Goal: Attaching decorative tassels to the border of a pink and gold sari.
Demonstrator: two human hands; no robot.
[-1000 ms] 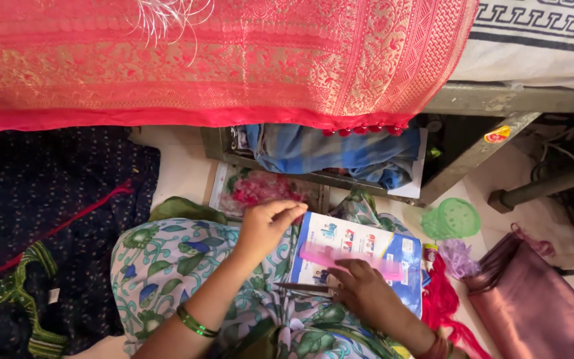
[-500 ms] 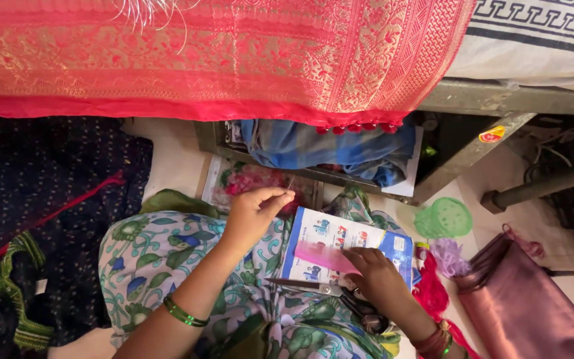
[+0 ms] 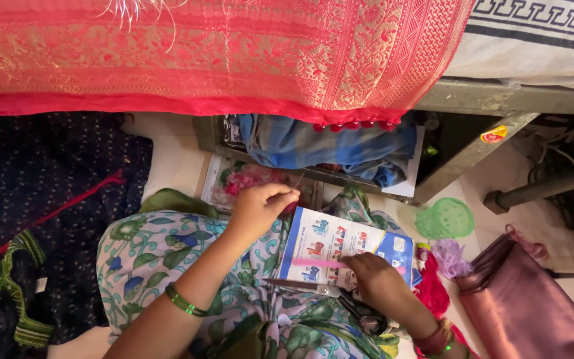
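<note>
the left hand (image 3: 259, 207) has lifted to eleven o'clock of the printed card (image 3: 340, 244) on the lap, fingers pinched together on something too fine to tell. the right hand (image 3: 375, 279) now presses a pink strand (image 3: 318, 263) onto the card, scissors (image 3: 340, 299) just below at six o'clock.

A red cloth (image 3: 220, 60) woven with gold floral motifs hangs above a blue plaid fabric (image 3: 327, 146). Below, a white garment (image 3: 161, 252) printed with green and blue leaves, a green bangle (image 3: 184, 302), a pale green mesh lid (image 3: 445, 219), a mauve satin bag (image 3: 526, 299) (its sheen plain, unpatterned) and a navy dotted textile (image 3: 41, 179).
</note>
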